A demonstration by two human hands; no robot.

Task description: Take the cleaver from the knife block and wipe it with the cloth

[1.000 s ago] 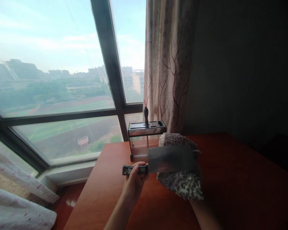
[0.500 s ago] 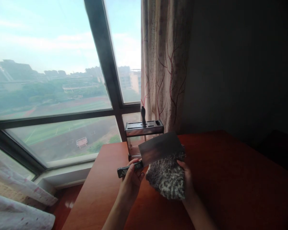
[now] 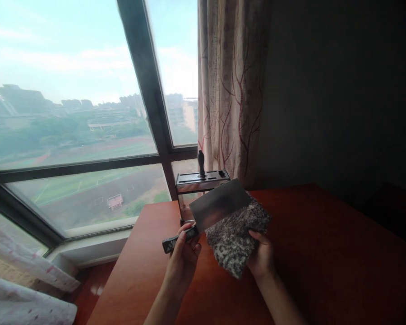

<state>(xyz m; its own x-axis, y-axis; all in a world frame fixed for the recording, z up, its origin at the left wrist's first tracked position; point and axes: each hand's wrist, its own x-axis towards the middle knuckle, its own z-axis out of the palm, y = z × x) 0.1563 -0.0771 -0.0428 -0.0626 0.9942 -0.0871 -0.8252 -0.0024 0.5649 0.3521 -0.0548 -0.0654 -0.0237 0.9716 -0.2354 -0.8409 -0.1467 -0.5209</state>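
Red table, cleaver above left hand, cloth seemingly touching

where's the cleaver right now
In the head view, low centre: the cleaver is held by its handle in the left hand, blade against the cloth, before the knife rack.

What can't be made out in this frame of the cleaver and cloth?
- Head view: the lower edge of the cleaver blade is covered by the shaggy cloth.
- Right hand: its fingers sit behind the cloth.
- Left hand covers the middle of the handle.
- Knife holder: the cleaver hides its lower part, and its contents are too dim to tell.
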